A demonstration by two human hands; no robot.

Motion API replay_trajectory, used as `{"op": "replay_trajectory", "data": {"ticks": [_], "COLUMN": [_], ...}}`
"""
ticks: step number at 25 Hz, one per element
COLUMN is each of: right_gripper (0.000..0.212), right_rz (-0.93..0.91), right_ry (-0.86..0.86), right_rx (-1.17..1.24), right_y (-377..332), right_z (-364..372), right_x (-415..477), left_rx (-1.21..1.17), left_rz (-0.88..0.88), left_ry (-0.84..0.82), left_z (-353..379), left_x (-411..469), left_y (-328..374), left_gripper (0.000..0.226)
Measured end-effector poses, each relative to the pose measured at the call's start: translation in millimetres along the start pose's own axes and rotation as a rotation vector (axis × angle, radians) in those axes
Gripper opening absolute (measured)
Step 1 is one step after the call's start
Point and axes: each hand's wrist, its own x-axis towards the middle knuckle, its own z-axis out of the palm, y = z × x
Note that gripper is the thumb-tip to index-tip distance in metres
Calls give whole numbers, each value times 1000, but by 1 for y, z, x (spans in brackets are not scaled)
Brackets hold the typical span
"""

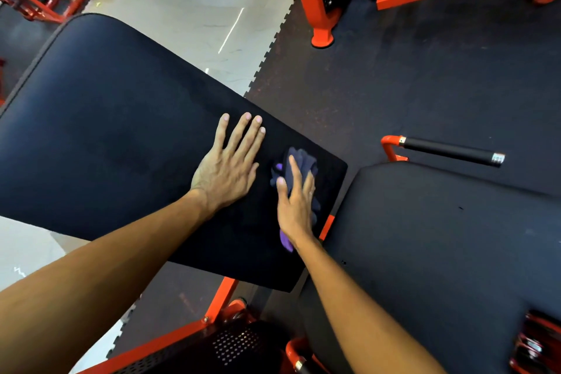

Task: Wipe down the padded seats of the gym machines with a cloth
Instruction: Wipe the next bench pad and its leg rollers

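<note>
A long black padded back pad [100, 130] of an orange-framed gym machine slants across the view. My left hand [229, 165] lies flat on it, fingers straight and slightly spread. Just to its right, my right hand [296, 205] presses a bunched purple-grey cloth [305, 161] onto the pad's lower right end, fingers extended over the cloth. The cloth sticks out beyond my fingertips and below my wrist. A second black padded seat [440, 246] lies lower right, separated from the back pad by a narrow gap.
A black-gripped handle [449, 150] on an orange bracket juts out above the seat. Orange machine frames [323, 24] stand at the top right and top left. Black rubber matting [425, 76] meets pale tile floor [194, 9]. Perforated black metal [233, 346] sits below the pad.
</note>
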Motion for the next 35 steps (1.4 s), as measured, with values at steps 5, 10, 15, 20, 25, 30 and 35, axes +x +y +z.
{"op": "replay_trajectory", "data": {"ticks": [5, 10, 15, 20, 25, 30, 35], "right_gripper": [51, 53, 60, 56, 59, 60, 58], "right_rz": [284, 142, -93, 190, 16, -35, 338], "right_ry": [141, 160, -29, 93, 96, -62, 10], "right_rx": [179, 116, -133, -20, -11, -218, -58], "right_y": [23, -29, 23, 25, -13, 37, 22], "right_z": [-24, 6, 22, 3, 34, 35, 21], "right_x": [60, 37, -39, 16, -18, -68, -31], "left_rx": [36, 36, 16, 43, 60, 62, 26], "left_rz": [-1, -2, -3, 1, -4, 21, 84], "left_ry": [6, 10, 0, -2, 13, 7, -15], "left_z": [0, 2, 0, 2, 3, -2, 5], "left_x": [1, 0, 0, 0, 1, -2, -45], "left_y": [-2, 0, 0, 0, 1, -3, 11], "left_gripper": [70, 71, 70, 70, 71, 68, 66]}}
